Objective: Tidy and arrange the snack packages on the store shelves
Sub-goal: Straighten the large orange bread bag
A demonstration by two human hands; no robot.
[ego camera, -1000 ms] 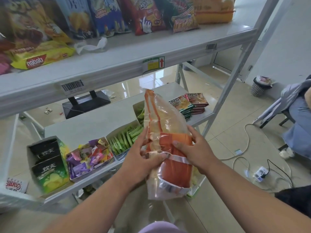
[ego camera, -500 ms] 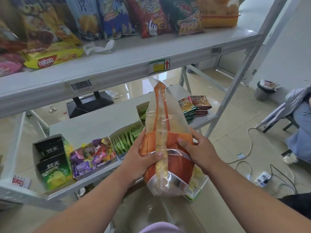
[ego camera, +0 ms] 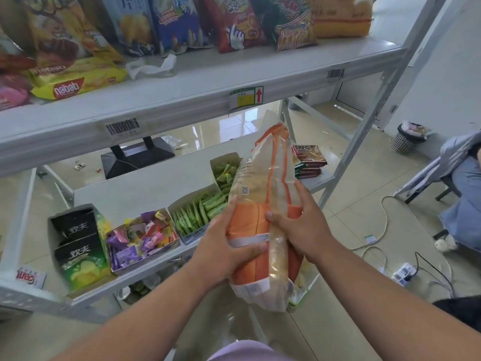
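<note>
A long orange and clear snack bag (ego camera: 263, 194) stands upright in front of the lower shelf (ego camera: 145, 186). My left hand (ego camera: 223, 246) grips its lower left side. My right hand (ego camera: 296, 225) holds its right side, thumb across the front. The upper shelf (ego camera: 197, 84) carries a row of standing chip bags (ego camera: 234, 22) and a yellow wafer pack (ego camera: 78, 79) lying flat. On the lower shelf sit open boxes of green sachets (ego camera: 197, 212), mixed candies (ego camera: 140, 235) and black-green chip boxes (ego camera: 78, 246), plus a stack of flat packs (ego camera: 307, 160) at the right end.
A crumpled white plastic bit (ego camera: 153, 67) lies on the upper shelf. A seated person (ego camera: 466, 194) is at the right, near a wire waste basket (ego camera: 406, 139). Cables and a power strip (ego camera: 403, 272) lie on the tiled floor. A black stand (ego camera: 135, 157) sits behind the shelf.
Both hands have turned the bag, so its side seam and printed back face left, and its top now leans right. My left hand slid lower on the bag.
</note>
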